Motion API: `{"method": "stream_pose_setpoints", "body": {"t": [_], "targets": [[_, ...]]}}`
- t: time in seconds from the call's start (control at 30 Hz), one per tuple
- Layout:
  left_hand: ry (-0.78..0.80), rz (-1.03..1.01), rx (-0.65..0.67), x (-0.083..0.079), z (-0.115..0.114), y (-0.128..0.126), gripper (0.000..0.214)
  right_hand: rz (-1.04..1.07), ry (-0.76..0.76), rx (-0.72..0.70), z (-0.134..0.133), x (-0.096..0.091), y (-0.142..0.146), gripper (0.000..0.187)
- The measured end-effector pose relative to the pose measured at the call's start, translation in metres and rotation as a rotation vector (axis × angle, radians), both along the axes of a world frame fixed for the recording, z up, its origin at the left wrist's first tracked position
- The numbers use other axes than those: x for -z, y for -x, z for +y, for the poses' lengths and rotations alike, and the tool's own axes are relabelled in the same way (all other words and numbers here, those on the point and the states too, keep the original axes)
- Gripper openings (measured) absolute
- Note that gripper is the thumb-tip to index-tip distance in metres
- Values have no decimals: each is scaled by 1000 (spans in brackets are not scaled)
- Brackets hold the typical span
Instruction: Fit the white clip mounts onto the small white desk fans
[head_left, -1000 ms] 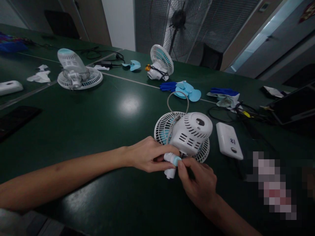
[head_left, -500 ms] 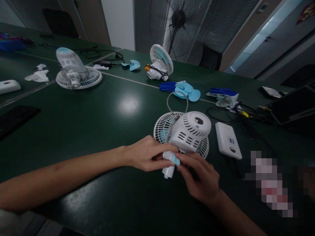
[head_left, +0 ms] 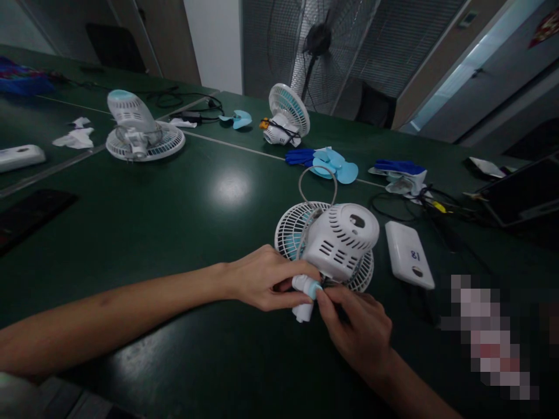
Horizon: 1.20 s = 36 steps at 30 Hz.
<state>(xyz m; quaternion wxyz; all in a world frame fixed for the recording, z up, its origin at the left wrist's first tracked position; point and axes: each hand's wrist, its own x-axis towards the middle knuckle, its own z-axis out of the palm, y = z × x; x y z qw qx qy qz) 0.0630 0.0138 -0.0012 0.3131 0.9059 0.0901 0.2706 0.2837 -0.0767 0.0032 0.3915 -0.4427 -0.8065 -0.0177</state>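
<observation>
A small white fan (head_left: 343,241) lies grille-down on the green table, its motor housing facing up and a grey cable looped behind it. Its white neck joint (head_left: 302,284) points toward me and carries a light-blue knob (head_left: 314,290). My left hand (head_left: 266,278) is closed around the neck joint, thumb and fingers on either side. The fingertips of my right hand (head_left: 360,323) pinch the light-blue knob from the right. Part of the joint is hidden behind my fingers.
Beside the fan on the right lies a white power bank (head_left: 409,255). Light-blue fan blades (head_left: 334,166) and blue-and-white gloves (head_left: 399,169) lie behind. Two more white fans (head_left: 168,142) (head_left: 288,113) rest farther back. A dark phone-like slab (head_left: 30,215) is at left.
My right fingers have shifted their grip on the knob, which now shows its rounded side rather than its protruding tab. The whole scene sits slightly lower and farther right in view.
</observation>
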Motion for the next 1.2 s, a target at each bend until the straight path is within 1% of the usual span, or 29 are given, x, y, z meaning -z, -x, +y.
{"method": "stream_pose_setpoints", "body": {"t": [0.13,0.23,0.27,0.33,0.4,0.47,0.57,0.63,0.73,0.9,1.0,1.03,1.2], "targets": [[3,-10,4,-1,0,0,34,24,47,-13,-1,-1,1,22],[10,-4,18,-2,1,0,32,92,71,-52,-4,-3,-2,6],[12,2,20,-2,1,1,32,123,75,-67,-4,-3,-3,9],[11,13,19,-2,1,1,33,152,90,-109,-5,-3,-6,27],[8,11,14,-1,1,1,34,133,107,-160,-5,-2,-9,37],[4,-3,11,0,1,1,35,118,119,-205,-3,-1,-11,40],[-2,-13,4,1,1,1,34,137,105,-229,0,2,-12,40],[-8,-18,-4,1,1,1,34,131,91,-207,2,4,-12,38],[-21,-27,-17,0,1,1,33,115,69,-148,4,5,-11,27],[-34,-16,-18,1,0,0,32,152,27,-125,3,5,-9,15],[-36,-17,-21,1,0,0,32,125,7,-61,1,5,-7,5],[-35,-20,-21,1,0,0,32,112,9,-39,1,5,-7,5],[-23,-7,-17,1,0,0,31,79,47,32,0,1,-2,20]]}}
